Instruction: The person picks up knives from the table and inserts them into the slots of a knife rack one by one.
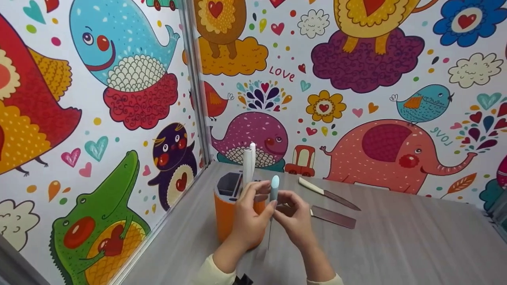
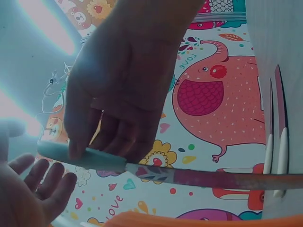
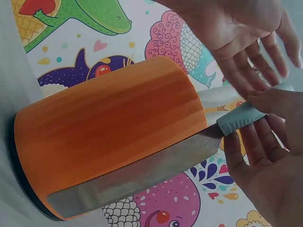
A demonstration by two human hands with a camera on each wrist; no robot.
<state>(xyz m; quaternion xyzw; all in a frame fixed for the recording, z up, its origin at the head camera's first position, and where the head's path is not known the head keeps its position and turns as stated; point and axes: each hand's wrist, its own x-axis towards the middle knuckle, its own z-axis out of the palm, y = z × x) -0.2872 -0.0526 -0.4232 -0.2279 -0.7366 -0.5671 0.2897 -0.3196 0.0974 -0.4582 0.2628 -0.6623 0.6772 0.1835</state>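
Observation:
A knife with a pale blue-green handle (image 1: 274,190) hangs blade down in front of me, and its broad blade (image 3: 142,172) shows in the right wrist view. My right hand (image 1: 296,219) pinches the handle between thumb and fingers. Close beside the handle is my left hand (image 1: 250,219); in the left wrist view its fingers (image 2: 47,179) are loosely spread and hold nothing. Just behind the left hand stands an orange knife block (image 3: 109,137) with a grey slotted top. Two white handles (image 1: 248,164) stick up from the block.
Two more knives lie on the grey table (image 1: 380,245) to the right: a pointed knife (image 1: 340,200) with a cream handle and a broad, square-ended knife (image 1: 334,217) nearer me. Walls with colourful cartoon animals (image 1: 380,154) rise behind and at the left.

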